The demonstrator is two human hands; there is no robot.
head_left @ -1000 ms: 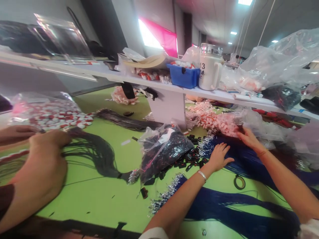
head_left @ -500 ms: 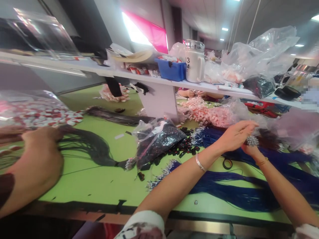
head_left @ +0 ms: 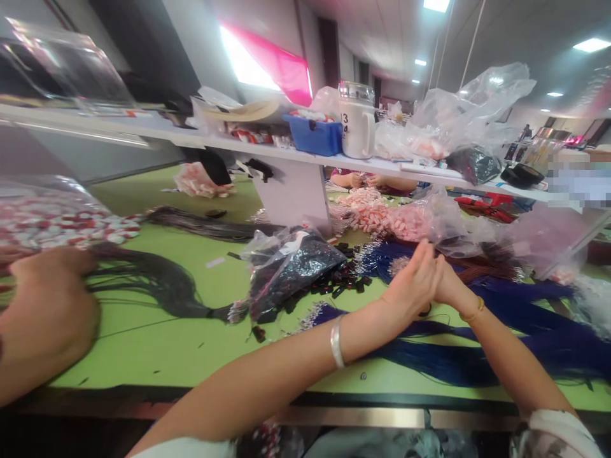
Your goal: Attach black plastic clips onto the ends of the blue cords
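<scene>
My left hand [head_left: 414, 283], with a silver bangle at its wrist, lies with straight fingers against my right hand [head_left: 447, 280], palms facing. Between the hands is a bundle of wires, mostly hidden by them; its pale metal-tipped end [head_left: 399, 264] pokes out beyond my left hand. Dark blue wires [head_left: 443, 362] lie spread below and to the right of my hands. More blue wires with silver tips [head_left: 312, 315] sit near my left forearm. A clear plastic bag [head_left: 296, 270] of small black parts lies left of the hands, with loose black pieces [head_left: 341, 283] around it.
A co-worker's arm [head_left: 52, 305] reaches in at left, by dark grey wires [head_left: 157, 280] and red-and-white pieces [head_left: 62, 219]. Pink pieces [head_left: 370, 213] lie behind my hands. The shelf [head_left: 267, 149] above holds a blue bin [head_left: 315, 135] and a white mug [head_left: 357, 121]. Another person's hands [head_left: 363, 180] show beyond.
Both my hands have moved left and slightly down, staying together. The tipped end of the bundle has shifted from the right of my left hand to its left side. The view has turned slightly right.
</scene>
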